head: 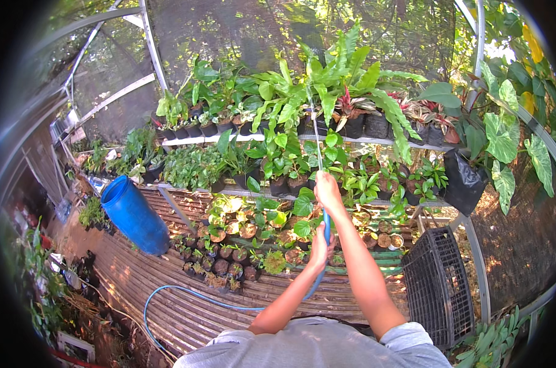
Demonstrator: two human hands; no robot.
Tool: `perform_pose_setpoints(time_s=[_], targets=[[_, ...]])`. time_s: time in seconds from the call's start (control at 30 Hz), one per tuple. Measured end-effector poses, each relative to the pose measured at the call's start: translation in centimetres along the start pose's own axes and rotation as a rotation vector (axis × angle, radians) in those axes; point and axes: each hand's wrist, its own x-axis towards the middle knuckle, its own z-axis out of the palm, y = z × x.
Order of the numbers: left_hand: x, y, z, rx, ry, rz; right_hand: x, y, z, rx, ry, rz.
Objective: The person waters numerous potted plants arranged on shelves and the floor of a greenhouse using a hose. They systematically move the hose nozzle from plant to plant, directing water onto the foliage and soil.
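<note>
Both my hands grip a blue garden hose [326, 225]. My right hand [327, 191] is at its front end, where the nozzle end is hidden in the fingers. Lower down, my left hand [321, 246] wraps around the same hose. A thin water stream [315, 133] leaves the right hand and goes up and away toward a large bird's-nest fern [337, 73] on the upper shelf. Behind my hands, potted leafy plants [287, 170] fill the lower shelf. The hose runs down past my left forearm and curves across the slatted floor.
A blue plastic barrel [135, 216] leans at the left. At the right, a black plastic crate [439, 287] stands on its side beneath a black grow bag [464, 181]. Several small pots [223, 264] sit on the slatted floor [167, 294]. Shade netting [223, 27] hangs behind the shelves.
</note>
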Motion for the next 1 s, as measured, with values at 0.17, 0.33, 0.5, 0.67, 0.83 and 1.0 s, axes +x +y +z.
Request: perform_pose_setpoints(time_s=[0.17, 0.33, 0.5, 0.67, 0.83, 1.0], targets=[[-1.0, 0.2, -1.0, -0.019, 0.059, -0.028, -0.2, 1.0, 2.0, -0.029, -0.012, -0.011], [-1.4, -0.2, -1.9, -0.03, 0.068, -0.019, -0.1, 2.7, 3.2, 0.088, -0.081, 0.014], [-1.6, -0.7, -2.5, -0.013, 0.094, -0.025, 0.1, 4.1, 3.6, 0.104, -0.074, -0.004], [-2.1, -1.0, -3.0, 0.019, 0.11, -0.049, -1.2, 3.4, 3.4, 0.108, -0.075, 0.04], [-2.4, -1.4, -2.5, 0.036, 0.11, -0.049, -1.7, 3.6, 2.5, 0.138, -0.067, 0.058], [-2.5, -2.2, -2.4, 0.01, 0.109, -0.047, -2.2, 3.8, 2.2, 0.128, -0.088, 0.089]])
